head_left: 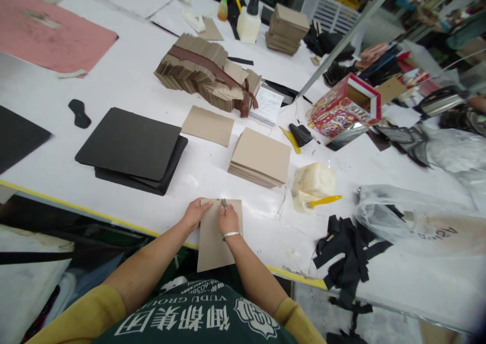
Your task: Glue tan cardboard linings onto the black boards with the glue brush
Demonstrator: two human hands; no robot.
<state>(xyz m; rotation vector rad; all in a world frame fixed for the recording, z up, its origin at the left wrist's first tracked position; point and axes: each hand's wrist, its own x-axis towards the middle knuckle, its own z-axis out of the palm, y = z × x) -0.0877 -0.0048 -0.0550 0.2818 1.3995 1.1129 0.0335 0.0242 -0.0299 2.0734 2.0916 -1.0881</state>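
Edge work is judged in hand, the board [212, 240] being pinched by the left hand [194, 215], a metal tool [224, 202] gripped by the right hand [229, 220], steady bracing seemingly required

A long white worktable [266, 238] fills most of the view, its near edge trimmed with yellow edging [296, 275]. Diffuse pale light reflects off its top. A slanting metal pole [350, 35] stands at the far side, before a white slatted crate [334, 17] and blurred workshop clutter [436, 17]. Dark storage space [91, 232] opens beneath the near left edge.
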